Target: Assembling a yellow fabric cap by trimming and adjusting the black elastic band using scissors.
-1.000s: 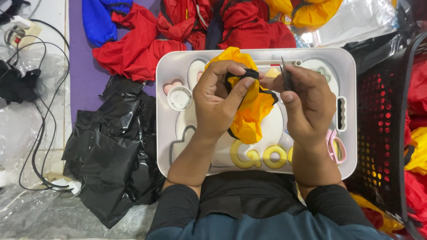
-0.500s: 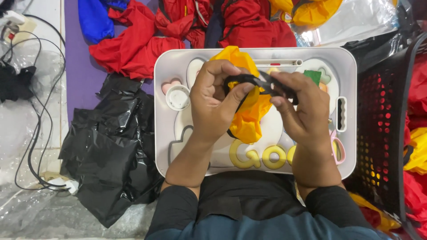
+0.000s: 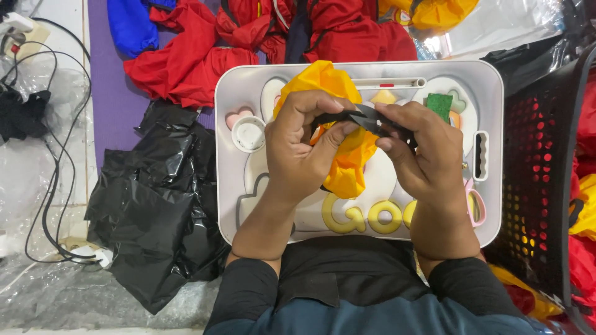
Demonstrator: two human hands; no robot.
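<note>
Left hand (image 3: 304,155): fingers pinching the yellow cloth (image 3: 335,118) and one end of the black strap (image 3: 360,118).
Right hand (image 3: 422,155): fingers closed on the strap's other end, at 3 o'clock of the cloth.
Change: the hands have drawn together, the strap now taut between them.
Cloth: above the white tray (image 3: 490,87), centre.
Surroundings: black bag (image 3: 155,211) at 9 o'clock; red cloths (image 3: 198,56) at 12; black basket (image 3: 546,167) at 3.

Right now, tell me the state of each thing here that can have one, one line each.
Left hand: gripping the yellow cloth and one end of the black strap.
Right hand: pinching the strap's other end.
Yellow cloth: bunched up, held above the white tray.
Black plastic bag: crumpled, lying flat.
Red garments: heaped, unfolded.
Black basket: upright, holding red and yellow cloth.
</note>
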